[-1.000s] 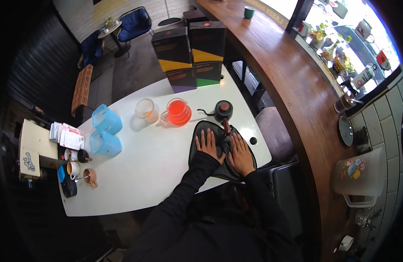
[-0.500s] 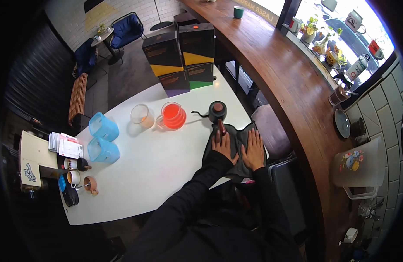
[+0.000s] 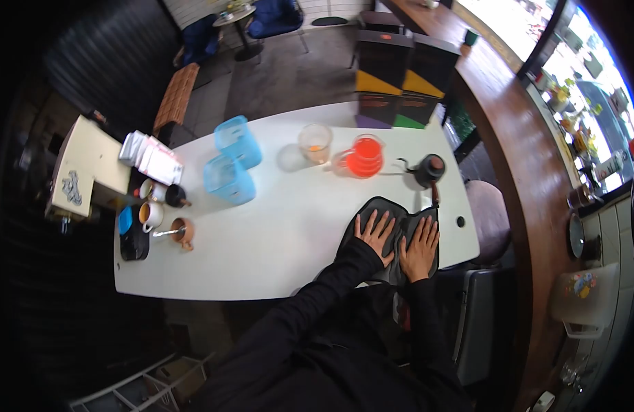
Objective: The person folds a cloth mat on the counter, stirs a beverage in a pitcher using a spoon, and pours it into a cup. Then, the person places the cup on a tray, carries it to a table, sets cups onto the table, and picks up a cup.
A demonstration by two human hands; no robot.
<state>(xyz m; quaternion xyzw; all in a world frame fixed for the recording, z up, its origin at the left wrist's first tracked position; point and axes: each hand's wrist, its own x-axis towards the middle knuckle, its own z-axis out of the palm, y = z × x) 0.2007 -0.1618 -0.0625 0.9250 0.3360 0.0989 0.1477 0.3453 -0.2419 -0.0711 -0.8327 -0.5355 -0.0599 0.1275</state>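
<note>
Both palms rest on a dark, padded cloth-like item (image 3: pixel 400 237) at the front right of the white table (image 3: pixel 282 240). My left hand (image 3: pixel 376 237) lies on its left part with the fingers spread. On the right part my right hand (image 3: pixel 419 248) is flat, fingers stretched out. Just behind the item stands a black kettle (image 3: pixel 428 169) with a thin spout and a brown lid and handle. A glass server (image 3: pixel 365 156) with red liquid is left of the kettle, and a clear cup (image 3: pixel 315 144) stands beyond it.
Two light blue containers (image 3: pixel 229 180) stand at the left centre. Cups (image 3: pixel 182 232) and a black case (image 3: pixel 134 233) sit near the left end. Stacked black boxes (image 3: pixel 382 69) are at the back. A wooden counter (image 3: pixel 512 137) curves along the right, beside a stool (image 3: pixel 487 220).
The view has swung, so the table shows farther right. The hands have shifted over the dark item, both still flat on it. The kettle handle now lies clear of my left hand.
</note>
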